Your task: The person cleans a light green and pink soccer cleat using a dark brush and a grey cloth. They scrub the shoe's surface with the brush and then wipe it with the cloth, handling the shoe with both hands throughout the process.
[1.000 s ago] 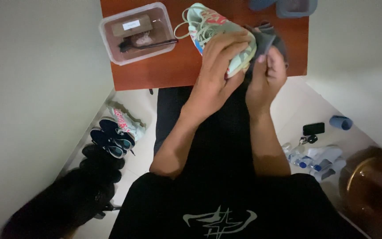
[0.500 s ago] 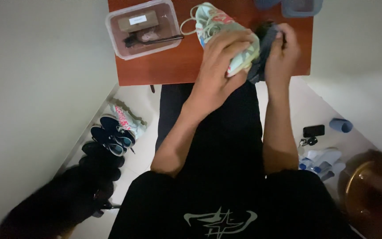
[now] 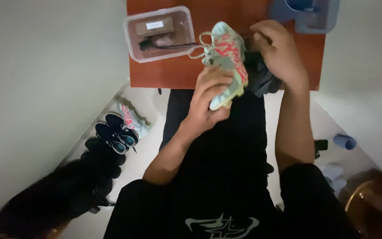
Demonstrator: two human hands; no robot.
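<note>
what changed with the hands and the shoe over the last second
The right hand slid the dark cloth from the shoe's side up toward its laced end. The left hand kept its grip on the mint and red shoe, tilting it slightly. The clear plastic box stayed put on the red-brown table.

Black short-sleeved cotton T-shirt (image 3: 226, 194), loose fit, sleeves ending above elbows. Pale grey angular emblem (image 3: 222, 225) printed on chest, partly cut off by lower frame edge. Black trousers (image 3: 226, 132) over legs, plain fabric. Forearms bare; left hand (image 3: 208, 99) and right hand (image 3: 279, 53) bare, without gloves, rings, watch.
</note>
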